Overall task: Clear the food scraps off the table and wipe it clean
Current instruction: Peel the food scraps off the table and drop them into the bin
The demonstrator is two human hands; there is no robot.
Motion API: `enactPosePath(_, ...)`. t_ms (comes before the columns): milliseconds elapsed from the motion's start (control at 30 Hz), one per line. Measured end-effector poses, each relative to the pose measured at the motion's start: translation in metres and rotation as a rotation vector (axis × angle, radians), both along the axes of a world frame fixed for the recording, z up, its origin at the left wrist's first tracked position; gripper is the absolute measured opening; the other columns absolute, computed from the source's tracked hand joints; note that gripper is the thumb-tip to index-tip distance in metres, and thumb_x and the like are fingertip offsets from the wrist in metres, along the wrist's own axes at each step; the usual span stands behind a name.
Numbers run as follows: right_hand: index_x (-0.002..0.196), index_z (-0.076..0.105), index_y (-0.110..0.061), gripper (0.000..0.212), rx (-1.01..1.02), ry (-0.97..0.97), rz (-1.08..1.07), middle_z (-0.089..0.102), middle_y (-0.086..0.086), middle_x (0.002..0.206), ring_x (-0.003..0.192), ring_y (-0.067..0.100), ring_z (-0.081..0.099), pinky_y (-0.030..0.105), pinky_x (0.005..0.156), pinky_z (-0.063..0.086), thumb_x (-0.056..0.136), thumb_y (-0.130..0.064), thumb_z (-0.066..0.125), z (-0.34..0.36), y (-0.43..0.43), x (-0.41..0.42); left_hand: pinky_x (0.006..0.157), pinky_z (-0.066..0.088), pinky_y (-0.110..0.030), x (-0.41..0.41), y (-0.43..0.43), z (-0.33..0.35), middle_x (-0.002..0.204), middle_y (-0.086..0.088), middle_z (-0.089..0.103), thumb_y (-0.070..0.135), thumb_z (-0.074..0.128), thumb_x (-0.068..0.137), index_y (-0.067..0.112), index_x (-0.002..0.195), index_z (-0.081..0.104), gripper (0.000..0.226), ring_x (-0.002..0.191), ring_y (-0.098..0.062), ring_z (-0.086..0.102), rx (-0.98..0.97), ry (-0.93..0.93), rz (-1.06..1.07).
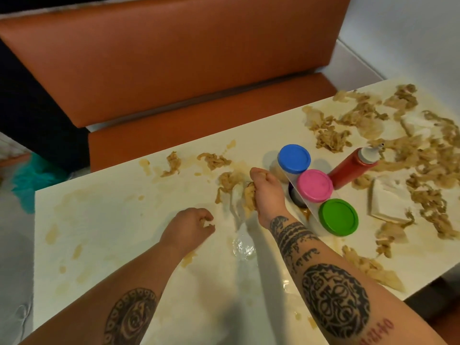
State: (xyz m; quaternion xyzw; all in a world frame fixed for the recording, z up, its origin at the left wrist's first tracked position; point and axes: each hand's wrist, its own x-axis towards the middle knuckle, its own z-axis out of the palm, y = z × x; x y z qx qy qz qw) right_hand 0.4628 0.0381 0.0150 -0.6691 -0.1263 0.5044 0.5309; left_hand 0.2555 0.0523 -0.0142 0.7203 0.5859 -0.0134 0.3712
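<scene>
while the left hand [191, 227] pinches something small in curled fingers, the right hand [267, 192] grips a wad of food scraps [249, 197] on the table [112, 220]; gathering step, i judge, and many scraps farther right need collecting before wiping.

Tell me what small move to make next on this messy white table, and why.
Probably slide the right hand, which grips a wad of tan shredded food scraps, onto the loose tan clump just beside it: that lies nearest, and the left hand pinches only a small scrap.
</scene>
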Motion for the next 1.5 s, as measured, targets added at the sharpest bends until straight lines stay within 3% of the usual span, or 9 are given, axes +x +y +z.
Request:
enactPosePath(100, 0.096, 0.070, -0.029, 0.009, -0.027, -0.171, 0.067, 0.069, -0.006, 0.087, 0.078, 0.016, 0.062, 0.034, 0.072, 0.050, 0.090, -0.035, 0.067, 0.001, 0.012, 0.000, 0.073, 0.041, -0.020, -0.004, -0.001, -0.004, 0.094, 0.015, 0.057, 0.038, 0.072, 0.090, 0.032, 0.101, 0.076, 0.012, 0.086, -0.008, 0.058, 0.084, -0.001, -0.062)
enactPosePath(267, 0.103, 0.068, -0.019, 0.020, -0.166, -0.649, 0.365, 0.069, -0.004, 0.090, 0.078, 0.020, 0.066, 0.029, 0.068, 0.051, 0.086, -0.029, 0.065, 0.001, 0.043, 0.004, 0.071, 0.039, -0.025, -0.005, -0.005, -0.008, 0.094, 0.014, 0.052, 0.037, 0.058, 0.100, 0.025, 0.103, 0.071, 0.017, 0.084, -0.009, 0.052, 0.132, 0.048, -0.191)
enactPosePath(400, 0.078, 0.058, -0.010, 0.023, -0.348, -1.001, 0.724, 0.060, 0.002, 0.080, 0.076, 0.024, 0.061, 0.030, 0.063, 0.048, 0.088, -0.030, 0.063, 0.006, 0.066, 0.004, 0.070, 0.041, -0.022, -0.009, -0.006, -0.007, 0.095, 0.013, 0.058, 0.037, 0.061, 0.099, 0.029, 0.090, 0.063, 0.012, 0.082, -0.006, 0.055, 0.108, -0.086, 0.017)
enactPosePath(533, 0.070, 0.052, -0.012, 0.021, -0.445, -1.095, 0.879, 0.056, 0.004, 0.075, 0.065, 0.019, 0.055, 0.029, 0.057, 0.043, 0.091, -0.016, 0.051, 0.013, 0.070, -0.007, 0.067, 0.045, -0.022, -0.021, -0.003, 0.000, 0.095, 0.012, 0.066, 0.037, 0.065, 0.096, 0.032, 0.083, 0.062, 0.015, 0.082, -0.005, 0.061, 0.038, -0.168, 0.209)
enactPosePath(867, 0.080, 0.058, -0.012, 0.019, 0.007, -0.239, 0.417, 0.059, 0.000, 0.074, 0.068, 0.018, 0.054, 0.030, 0.064, 0.046, 0.093, -0.026, 0.057, 0.068, 0.030, -0.021, 0.054, 0.031, -0.028, -0.046, 0.001, 0.020, 0.077, -0.007, 0.058, 0.022, 0.061, 0.097, 0.008, 0.093, 0.063, 0.015, 0.049, -0.015, 0.039, -0.206, -0.574, 0.733)
enactPosePath(1000, 0.126, 0.064, -0.006, 0.061, 0.051, 0.025, 0.289, 0.077, 0.004, 0.108, 0.097, 0.019, 0.074, 0.035, 0.090, 0.059, 0.082, -0.046, 0.078, 0.073, -0.004, -0.027, 0.048, 0.028, -0.027, -0.045, -0.006, 0.033, 0.075, -0.011, 0.056, 0.012, 0.061, 0.093, 0.004, 0.093, 0.062, 0.008, 0.045, -0.013, 0.033, -0.278, -0.667, 0.765)
enactPosePath(1167, 0.098, 0.062, -0.009, 0.018, 0.099, 0.123, 0.076, 0.076, 0.011, 0.088, 0.071, 0.021, 0.072, 0.028, 0.058, 0.054, 0.091, -0.020, 0.074, 0.078, -0.061, -0.051, 0.045, 0.022, -0.025, -0.045, -0.024, 0.049, 0.084, -0.009, 0.065, 0.003, 0.057, 0.093, 0.003, 0.091, 0.057, 0.001, 0.047, -0.014, 0.033, -0.341, -0.757, 0.696)
enactPosePath(1267, 0.108, 0.061, -0.011, 0.016, 0.094, 0.168, -0.035, 0.073, 0.006, 0.090, 0.060, 0.010, 0.066, 0.021, 0.045, 0.047, 0.096, -0.018, 0.069, 0.082, -0.091, -0.070, 0.042, 0.023, -0.024, -0.049, -0.034, 0.060, 0.086, -0.010, 0.061, 0.002, 0.050, 0.096, 0.006, 0.099, 0.060, 0.011, 0.050, -0.015, 0.034, -0.391, -0.778, 0.660)
enactPosePath(1500, 0.120, 0.065, -0.010, 0.024, 0.162, 0.275, -0.161, 0.071, 0.020, 0.102, 0.066, 0.019, 0.070, 0.020, 0.040, 0.042, 0.107, -0.019, 0.047, 0.107, -0.155, -0.122, 0.040, 0.019, -0.022, -0.073, -0.064, 0.100, 0.079, -0.008, 0.056, 0.003, 0.047, 0.095, 0.007, 0.099, 0.063, 0.016, 0.054, -0.015, 0.033, -0.507, -0.843, 0.567)
